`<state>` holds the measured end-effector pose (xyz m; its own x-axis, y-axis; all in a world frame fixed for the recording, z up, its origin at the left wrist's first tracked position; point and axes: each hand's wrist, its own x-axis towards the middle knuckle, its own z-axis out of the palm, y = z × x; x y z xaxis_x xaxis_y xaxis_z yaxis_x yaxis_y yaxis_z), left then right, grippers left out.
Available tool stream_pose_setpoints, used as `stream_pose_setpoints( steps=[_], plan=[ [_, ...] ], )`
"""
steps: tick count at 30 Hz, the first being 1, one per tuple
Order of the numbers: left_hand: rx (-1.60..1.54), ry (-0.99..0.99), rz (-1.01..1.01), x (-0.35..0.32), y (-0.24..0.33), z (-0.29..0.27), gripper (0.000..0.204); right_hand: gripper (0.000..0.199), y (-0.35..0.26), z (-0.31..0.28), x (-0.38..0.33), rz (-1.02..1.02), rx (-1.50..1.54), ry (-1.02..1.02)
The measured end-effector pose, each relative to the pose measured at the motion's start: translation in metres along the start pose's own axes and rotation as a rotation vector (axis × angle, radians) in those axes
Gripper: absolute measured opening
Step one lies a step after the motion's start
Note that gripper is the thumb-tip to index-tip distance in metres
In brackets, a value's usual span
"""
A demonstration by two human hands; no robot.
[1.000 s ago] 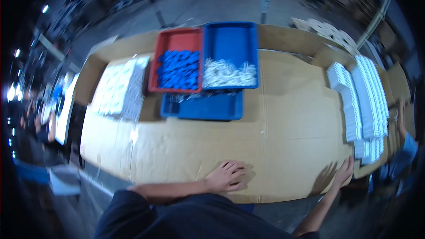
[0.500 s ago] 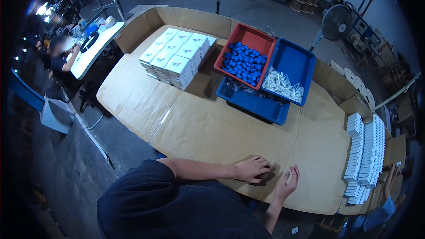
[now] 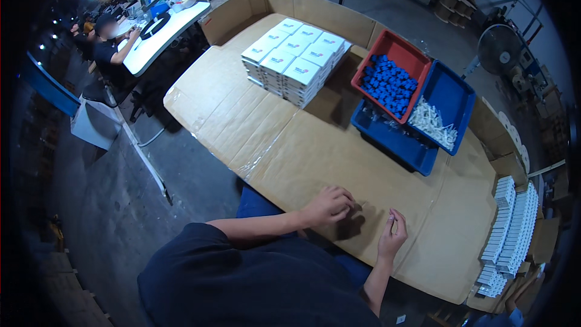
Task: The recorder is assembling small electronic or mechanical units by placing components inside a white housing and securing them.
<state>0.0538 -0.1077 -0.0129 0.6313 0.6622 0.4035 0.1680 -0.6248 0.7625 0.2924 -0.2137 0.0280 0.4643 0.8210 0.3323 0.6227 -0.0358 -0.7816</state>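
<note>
I have the left hand [image 3: 330, 206] and right hand [image 3: 392, 239] loosely curled, contents unclear, before the red rectangular plastic tray [image 3: 404, 52]; I'd steer gently.

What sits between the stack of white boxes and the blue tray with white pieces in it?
The red tray holding small blue pieces lies between them, as the head view shows.
</note>
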Motion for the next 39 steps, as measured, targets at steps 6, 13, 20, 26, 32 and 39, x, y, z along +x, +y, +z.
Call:
stream_pose_setpoints(
  steps=[6,13,20,26,32,39],
  plan=[
    [0.21,0.33,-0.23,-0.042,-0.019,-0.087,0.017,0.015,-0.007,0.019,-0.006,0.02,0.016,-0.027],
    [0.427,0.487,-0.368,-0.042,-0.026,-0.099,0.029,0.016,-0.046,0.049,0.072,-0.052,-0.009,-0.156],
    [0.413,0.439,-0.456,-0.042,-0.033,-0.102,0.034,0.02,-0.111,0.099,0.207,-0.393,-0.039,-0.26],
    [0.463,0.411,-0.573,-0.04,-0.043,-0.098,0.046,0.025,-0.166,0.178,0.326,-0.494,0.097,-0.344],
    [0.463,0.337,-0.645,-0.036,-0.04,-0.102,0.051,0.033,-0.16,0.284,0.456,-0.39,0.064,-0.528],
    [0.428,0.218,-0.68,-0.036,-0.045,-0.105,0.059,0.045,-0.137,0.416,0.55,-0.364,-0.049,-0.832]
  ],
)
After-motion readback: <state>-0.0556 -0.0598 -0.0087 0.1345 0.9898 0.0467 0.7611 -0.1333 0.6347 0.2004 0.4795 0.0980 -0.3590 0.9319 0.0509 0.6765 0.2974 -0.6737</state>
